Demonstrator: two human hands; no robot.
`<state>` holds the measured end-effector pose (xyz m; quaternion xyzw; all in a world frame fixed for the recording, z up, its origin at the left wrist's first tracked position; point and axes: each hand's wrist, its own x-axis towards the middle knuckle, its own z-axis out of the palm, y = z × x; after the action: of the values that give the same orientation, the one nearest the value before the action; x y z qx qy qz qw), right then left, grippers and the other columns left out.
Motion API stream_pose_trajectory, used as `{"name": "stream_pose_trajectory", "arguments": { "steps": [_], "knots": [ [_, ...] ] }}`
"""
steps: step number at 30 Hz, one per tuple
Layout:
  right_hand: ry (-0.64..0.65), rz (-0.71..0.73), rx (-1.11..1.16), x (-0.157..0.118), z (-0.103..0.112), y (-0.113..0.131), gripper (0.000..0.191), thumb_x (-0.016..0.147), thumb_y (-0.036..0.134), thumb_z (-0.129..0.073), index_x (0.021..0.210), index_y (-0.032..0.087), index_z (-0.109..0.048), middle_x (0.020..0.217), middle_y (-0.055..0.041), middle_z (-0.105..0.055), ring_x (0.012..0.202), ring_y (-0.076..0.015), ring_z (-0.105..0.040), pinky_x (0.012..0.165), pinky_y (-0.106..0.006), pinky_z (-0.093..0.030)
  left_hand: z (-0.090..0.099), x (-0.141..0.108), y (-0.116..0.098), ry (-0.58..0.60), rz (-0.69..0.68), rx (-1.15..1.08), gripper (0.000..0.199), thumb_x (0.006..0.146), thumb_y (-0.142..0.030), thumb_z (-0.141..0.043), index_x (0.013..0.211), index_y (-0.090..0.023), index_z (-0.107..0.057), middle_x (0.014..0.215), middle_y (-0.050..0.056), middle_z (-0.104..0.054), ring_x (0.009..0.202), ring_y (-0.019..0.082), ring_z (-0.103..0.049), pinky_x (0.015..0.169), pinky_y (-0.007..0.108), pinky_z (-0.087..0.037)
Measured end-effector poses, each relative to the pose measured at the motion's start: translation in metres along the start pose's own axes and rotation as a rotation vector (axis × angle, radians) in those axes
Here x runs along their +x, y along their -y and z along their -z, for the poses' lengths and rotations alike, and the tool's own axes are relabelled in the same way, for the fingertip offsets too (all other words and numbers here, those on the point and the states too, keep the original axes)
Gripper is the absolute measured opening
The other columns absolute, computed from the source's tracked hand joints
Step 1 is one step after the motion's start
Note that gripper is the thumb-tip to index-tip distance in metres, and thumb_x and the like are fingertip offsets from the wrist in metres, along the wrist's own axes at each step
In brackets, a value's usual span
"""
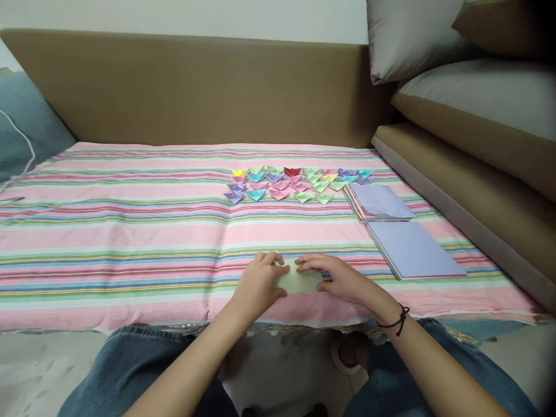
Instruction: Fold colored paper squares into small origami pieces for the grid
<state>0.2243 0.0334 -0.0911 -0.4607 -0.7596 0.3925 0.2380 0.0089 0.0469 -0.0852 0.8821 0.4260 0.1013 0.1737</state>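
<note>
A pale green piece of paper (299, 280) lies on the striped cloth near its front edge. At its left end is my left hand (261, 281), fingers curved and apart, with the fingertips at the paper. My right hand (339, 279) is over the paper's right end, its thumb apart from the fingers and the fingertips at the top edge. Neither hand visibly grips the sheet. Beyond them stand several small folded paper boats in rows, among them a red one (292, 172) and a blue one (256, 194).
Two stacks of paper lie at the right, a lavender-topped one (417, 249) and a looser one (382, 201) behind it. Cushions (473, 174) are piled along the right side. A brown backrest (208, 90) stands behind the striped cloth (108, 237).
</note>
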Motion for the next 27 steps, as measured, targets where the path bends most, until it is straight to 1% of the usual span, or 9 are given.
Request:
{"name": "stream_pose_trajectory", "arguments": {
  "steps": [3, 6, 11, 14, 17, 20, 23, 25, 27],
  "knots": [
    [0.011, 0.001, 0.002, 0.0, 0.0, -0.001, 0.053, 0.061, -0.006, -0.049, 0.102, 0.024, -0.065, 0.126, -0.0063, -0.055, 0.117, -0.024, -0.05, 0.088, -0.041, -0.048, -0.004, -0.003, 0.01, -0.02, -0.004, -0.077, 0.058, 0.06, -0.01, -0.077, 0.113, -0.029, -0.062, 0.111, 0.005, -0.05, 0.098, 0.023, -0.047, 0.086, 0.038, -0.043],
    [0.007, 0.022, -0.002, -0.001, 0.0, -0.001, 0.054, 0.061, -0.007, -0.049, 0.103, 0.025, -0.065, 0.125, -0.0057, -0.056, 0.117, -0.0233, -0.05, 0.089, -0.04, -0.047, -0.006, -0.007, 0.016, -0.05, 0.036, -0.107, 0.063, 0.059, -0.006, -0.075, 0.114, -0.033, -0.061, 0.106, 0.004, -0.048, 0.097, 0.023, -0.046, 0.084, 0.038, -0.043],
    [-0.003, 0.033, -0.019, 0.0, -0.001, -0.004, 0.054, 0.061, -0.008, -0.049, 0.102, 0.024, -0.064, 0.124, -0.0063, -0.056, 0.116, -0.0233, -0.051, 0.088, -0.04, -0.048, 0.0, -0.015, 0.022, -0.047, 0.156, -0.085, 0.064, 0.058, -0.007, -0.076, 0.113, -0.035, -0.061, 0.098, 0.003, -0.048, 0.092, 0.023, -0.047, 0.079, 0.038, -0.042],
    [-0.01, 0.061, -0.02, -0.001, -0.002, -0.006, 0.053, 0.063, -0.006, -0.05, 0.103, 0.025, -0.064, 0.124, -0.0062, -0.056, 0.117, -0.0231, -0.051, 0.088, -0.04, -0.048, 0.002, -0.019, 0.031, -0.066, 0.177, -0.087, 0.064, 0.058, -0.012, -0.077, 0.116, -0.035, -0.059, 0.093, 0.002, -0.047, 0.089, 0.021, -0.047, 0.075, 0.035, -0.042],
    [-0.011, 0.071, -0.048, -0.003, -0.001, -0.005, 0.053, 0.064, -0.006, -0.05, 0.106, 0.026, -0.064, 0.124, -0.0057, -0.056, 0.118, -0.0227, -0.05, 0.089, -0.04, -0.049, 0.003, -0.024, 0.041, -0.083, 0.153, -0.127, 0.065, 0.06, -0.017, -0.077, 0.119, -0.034, -0.057, 0.094, 0.002, -0.046, 0.089, 0.021, -0.047, 0.077, 0.036, -0.044],
    [-0.013, 0.112, -0.122, -0.008, -0.002, -0.001, 0.05, 0.069, -0.003, -0.053, 0.108, 0.027, -0.063, 0.127, -0.0054, -0.055, 0.119, -0.0229, -0.049, 0.095, -0.043, -0.045, 0.01, -0.031, 0.05, -0.028, 0.07, -0.251, 0.076, 0.059, -0.022, -0.08, 0.127, -0.034, -0.049, 0.101, 0.002, -0.046, 0.097, 0.021, -0.048, 0.086, 0.038, -0.044],
    [-0.056, 0.155, -0.209, -0.01, -0.011, 0.004, 0.037, 0.073, 0.01, -0.065, 0.108, 0.025, -0.062, 0.124, -0.0075, -0.056, 0.114, -0.0244, -0.051, 0.093, -0.043, -0.045, 0.015, -0.04, 0.054, 0.011, -0.029, -0.4, 0.085, 0.062, -0.028, -0.079, 0.135, -0.035, -0.036, 0.118, 0.004, -0.045, 0.113, 0.023, -0.045, 0.097, 0.04, -0.04],
    [-0.132, 0.2, -0.298, -0.008, -0.021, 0.007, 0.033, 0.074, 0.019, -0.069, 0.106, 0.023, -0.062, 0.118, -0.0089, -0.058, 0.109, -0.0252, -0.053, 0.089, -0.043, -0.047, 0.014, -0.047, 0.054, -0.065, -0.046, -0.418, 0.079, 0.068, -0.031, -0.075, 0.135, -0.034, -0.035, 0.126, 0.006, -0.043, 0.119, 0.024, -0.042, 0.101, 0.04, -0.038],
    [-0.197, 0.277, -0.425, -0.007, -0.03, 0.009, 0.026, 0.078, 0.022, -0.066, 0.104, 0.021, -0.062, 0.111, -0.0097, -0.061, 0.103, -0.0254, -0.054, 0.085, -0.044, -0.047, 0.009, -0.053, 0.051, -0.161, -0.05, -0.362, 0.069, 0.072, -0.032, -0.072, 0.133, -0.032, -0.039, 0.13, 0.008, -0.042, 0.122, 0.025, -0.04, 0.101, 0.041, -0.037]
  ]
}}
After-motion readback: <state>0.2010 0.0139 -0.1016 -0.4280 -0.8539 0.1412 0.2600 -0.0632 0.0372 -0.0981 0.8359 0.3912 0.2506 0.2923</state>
